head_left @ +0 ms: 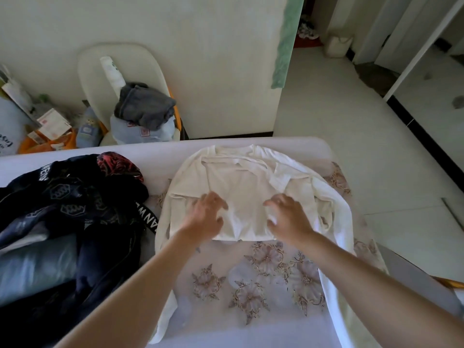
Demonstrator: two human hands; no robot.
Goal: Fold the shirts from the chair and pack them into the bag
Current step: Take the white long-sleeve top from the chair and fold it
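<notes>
A bed (263, 285) with a pale sheet printed in brown flowers is filling the lower part of the view, and the white shirt (246, 177) is lying on it, spread flat with its neckline at the far edge. Left of the white shirt, a dark heap of clothing (75, 209) with white lettering on a strap is sitting on the same bed, its edge just beside the shirt's left sleeve. Both long sleeves are trailing down the sheet towards the person, one along each side of the shirt.

Beyond the white shirt and to its left, a cream chair (140, 54) is standing against the wall, carrying a crumpled grey garment (145, 106) on top of a pale blue one (143, 133).

The left hand (206, 214) is lying on the lower left of the shirt's body, fingers bent and slightly apart; it is blurred, so whether it is pinching cloth cannot be told. The right hand (288, 217) is resting on the lower right, thumb and bent fingers pinching a small pucker of the fabric.
</notes>
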